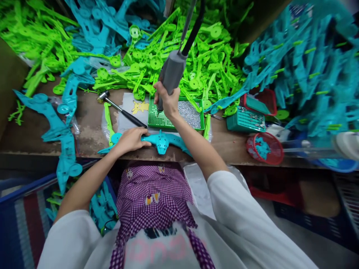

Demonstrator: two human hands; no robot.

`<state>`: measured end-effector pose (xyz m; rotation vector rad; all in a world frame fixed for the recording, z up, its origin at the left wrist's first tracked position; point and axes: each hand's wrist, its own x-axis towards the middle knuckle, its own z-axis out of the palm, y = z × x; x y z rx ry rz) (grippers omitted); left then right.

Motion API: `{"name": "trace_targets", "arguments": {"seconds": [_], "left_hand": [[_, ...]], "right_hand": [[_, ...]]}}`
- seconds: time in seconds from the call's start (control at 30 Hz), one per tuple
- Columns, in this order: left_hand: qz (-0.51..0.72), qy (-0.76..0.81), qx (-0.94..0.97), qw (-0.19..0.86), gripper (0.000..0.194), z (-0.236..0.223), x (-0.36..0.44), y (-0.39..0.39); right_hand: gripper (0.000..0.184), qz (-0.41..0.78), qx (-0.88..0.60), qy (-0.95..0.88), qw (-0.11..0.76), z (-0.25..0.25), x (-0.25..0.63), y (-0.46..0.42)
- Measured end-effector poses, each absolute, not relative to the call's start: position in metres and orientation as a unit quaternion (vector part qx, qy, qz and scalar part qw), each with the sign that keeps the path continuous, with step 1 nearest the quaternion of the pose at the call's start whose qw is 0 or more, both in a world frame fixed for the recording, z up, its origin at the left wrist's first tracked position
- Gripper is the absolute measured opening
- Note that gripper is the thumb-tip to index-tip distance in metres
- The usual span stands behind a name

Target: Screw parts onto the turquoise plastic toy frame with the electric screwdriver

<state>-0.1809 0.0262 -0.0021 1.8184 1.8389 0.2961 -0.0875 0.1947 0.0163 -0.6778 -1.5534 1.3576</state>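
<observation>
My right hand (167, 100) is closed round a grey powered screwdriver (172, 73) that hangs on a black cable from above. Its tip points down into a green tray (153, 118) holding a heap of small silver screws (190, 113). My left hand (131, 139) lies on a teal plastic toy part (164, 141) at the front edge of the wooden bench, fingers curled over its left end and pressing it down. A hammer (120, 109) with a black handle lies just beyond my left hand.
Heaps of green plastic parts (179, 56) and teal parts (305, 71) fill the back and right of the bench. A teal tray (246, 120), a red basket (265, 148) and a red box (263, 100) stand to the right. More teal parts (60, 130) lie left.
</observation>
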Motion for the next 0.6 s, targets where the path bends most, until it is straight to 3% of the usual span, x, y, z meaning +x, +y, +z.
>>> {"name": "trace_targets", "arguments": {"seconds": [0.4, 0.6], "left_hand": [[0.112, 0.677, 0.675, 0.273, 0.034, -0.002, -0.182, 0.03], [0.118, 0.675, 0.676, 0.27, 0.037, -0.004, -0.184, 0.029]], "right_hand": [[0.063, 0.515, -0.261, -0.658, 0.483, 0.004, -0.092, 0.196], [0.064, 0.513, -0.263, -0.633, 0.517, 0.043, -0.07, 0.191]]}}
